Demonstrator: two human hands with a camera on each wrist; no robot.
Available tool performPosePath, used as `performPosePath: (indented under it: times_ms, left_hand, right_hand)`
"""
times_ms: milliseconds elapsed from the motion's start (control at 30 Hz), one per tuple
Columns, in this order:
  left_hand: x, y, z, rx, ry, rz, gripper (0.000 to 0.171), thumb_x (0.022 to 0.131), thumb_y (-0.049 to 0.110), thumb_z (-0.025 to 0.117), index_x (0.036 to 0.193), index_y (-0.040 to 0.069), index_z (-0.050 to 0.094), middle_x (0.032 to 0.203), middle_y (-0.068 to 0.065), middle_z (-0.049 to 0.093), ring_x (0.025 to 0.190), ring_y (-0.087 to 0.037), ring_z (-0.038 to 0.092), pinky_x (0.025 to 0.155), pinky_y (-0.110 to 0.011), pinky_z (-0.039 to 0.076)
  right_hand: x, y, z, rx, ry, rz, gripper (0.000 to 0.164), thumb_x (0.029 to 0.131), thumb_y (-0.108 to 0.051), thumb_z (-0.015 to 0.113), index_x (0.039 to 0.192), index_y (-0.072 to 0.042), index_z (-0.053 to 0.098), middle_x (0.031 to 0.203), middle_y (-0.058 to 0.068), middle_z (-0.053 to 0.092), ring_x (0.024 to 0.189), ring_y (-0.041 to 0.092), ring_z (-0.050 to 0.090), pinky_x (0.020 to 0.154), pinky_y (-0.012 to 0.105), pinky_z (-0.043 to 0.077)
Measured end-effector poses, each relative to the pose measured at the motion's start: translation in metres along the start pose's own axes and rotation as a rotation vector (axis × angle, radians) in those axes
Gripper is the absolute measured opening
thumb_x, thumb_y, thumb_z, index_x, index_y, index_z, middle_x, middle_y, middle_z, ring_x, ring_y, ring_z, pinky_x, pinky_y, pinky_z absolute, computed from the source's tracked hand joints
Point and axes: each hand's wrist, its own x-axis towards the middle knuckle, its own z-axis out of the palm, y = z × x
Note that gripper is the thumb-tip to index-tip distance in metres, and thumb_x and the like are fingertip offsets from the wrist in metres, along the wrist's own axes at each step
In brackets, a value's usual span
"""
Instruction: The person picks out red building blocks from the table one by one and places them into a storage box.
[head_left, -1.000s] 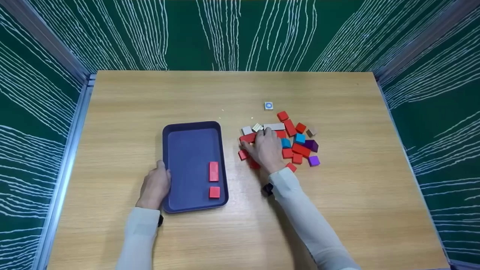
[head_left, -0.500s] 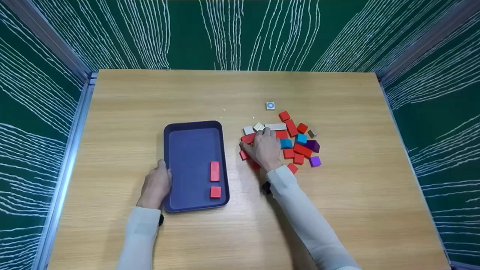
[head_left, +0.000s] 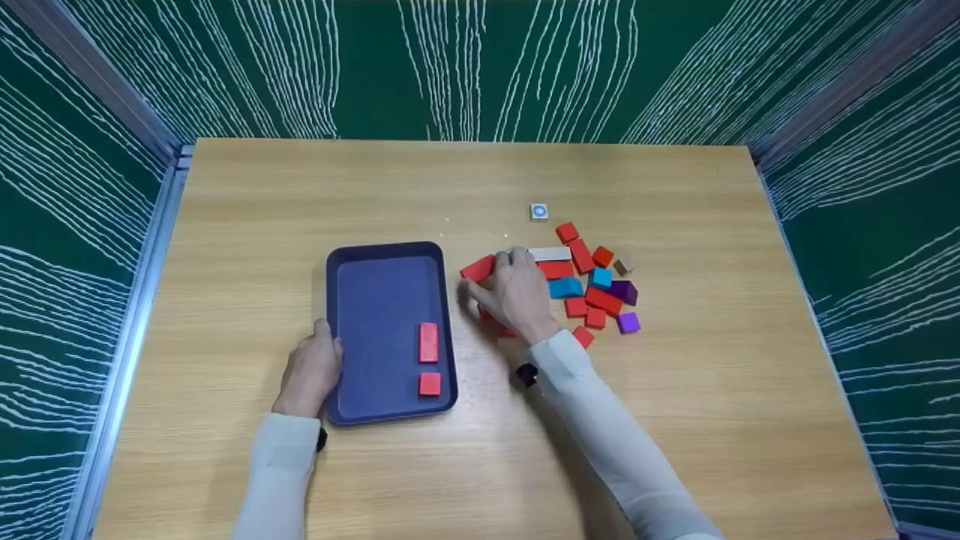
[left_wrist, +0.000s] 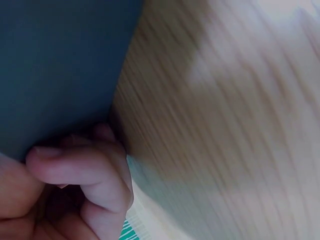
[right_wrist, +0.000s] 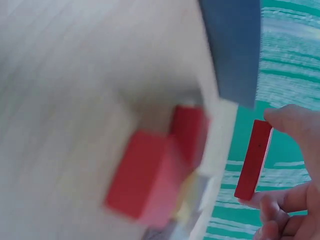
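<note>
My left hand (head_left: 309, 371) grips the left rim of a dark blue tray (head_left: 375, 300); in the left wrist view its fingers (left_wrist: 80, 170) curl against the tray's side. Inside the tray, a long red block (head_left: 428, 343) and a red cube (head_left: 430, 384) lie near the right wall. Over the left part of a block pile, my right hand (head_left: 521, 296) pinches a long red block (right_wrist: 254, 160) between thumb and fingertips, raised off the table in the right wrist view. Other red blocks (right_wrist: 145, 175) sit below, blurred. Some blocks are hidden under the right hand.
Right of the hand lie red blocks (head_left: 581, 256), a blue arched block (head_left: 566, 288), a blue cube (head_left: 599, 277), a purple wedge (head_left: 623, 291), a purple cube (head_left: 628, 322) and a long white block (head_left: 549, 254). A white ring-marked cube (head_left: 538, 211) stands behind. Green walls surround the wooden table (head_left: 247, 210).
My right hand has shifted left from the pile, and the long red block has moved left with it. More of the blue arched block shows. The left hand and tray stay put.
</note>
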Motion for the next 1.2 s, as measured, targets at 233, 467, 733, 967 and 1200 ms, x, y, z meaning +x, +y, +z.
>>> performPosePath:
  times_ms: [233,467,733,967,1200]
  left_hand:
    - [0.001,0.001,0.001,0.009,0.011,0.001,0.034,0.107,0.016,0.042,0.132,-0.006,0.038,0.101,-0.033,0.062,0.087,-0.044,0.065,0.069,-0.053,0.051]
    - [0.000,0.003,0.004,0.006,-0.003,0.000,0.027,0.107,0.016,0.042,0.125,-0.004,0.041,0.091,-0.027,0.062,0.077,-0.038,0.065,0.063,-0.048,0.050]
    - [0.000,0.002,0.001,0.020,0.001,-0.001,0.024,0.106,0.015,0.042,0.120,-0.004,0.040,0.089,-0.028,0.061,0.078,-0.041,0.065,0.063,-0.051,0.050]
    - [0.000,0.001,0.000,0.020,0.018,0.009,0.027,0.106,0.015,0.043,0.123,-0.005,0.040,0.094,-0.032,0.062,0.086,-0.047,0.065,0.069,-0.054,0.050]
    - [0.000,0.001,0.000,0.022,0.028,0.011,0.027,0.106,0.016,0.043,0.123,-0.005,0.041,0.091,-0.030,0.062,0.082,-0.045,0.065,0.067,-0.053,0.050]
  right_hand:
    - [0.004,-0.032,0.001,0.010,0.043,-0.152,0.063,0.089,-0.062,0.065,0.100,0.000,0.066,0.087,0.010,0.052,0.079,0.027,0.051,0.070,0.041,0.044]
    - [0.001,-0.057,0.008,0.019,0.005,-0.234,0.067,0.089,-0.063,0.064,0.106,0.001,0.067,0.088,0.009,0.053,0.080,0.025,0.050,0.069,0.039,0.042]
    - [-0.001,-0.065,0.020,-0.003,-0.063,-0.262,0.068,0.089,-0.063,0.064,0.112,0.001,0.067,0.099,0.012,0.058,0.089,0.028,0.051,0.080,0.042,0.042]
    - [-0.006,-0.069,0.030,-0.062,-0.128,-0.269,0.068,0.087,-0.065,0.065,0.108,-0.001,0.069,0.101,0.013,0.057,0.092,0.030,0.051,0.080,0.043,0.042]
    - [-0.007,-0.072,0.035,-0.148,-0.091,-0.286,0.067,0.086,-0.068,0.064,0.100,-0.003,0.071,0.097,0.012,0.056,0.090,0.031,0.052,0.078,0.044,0.041]
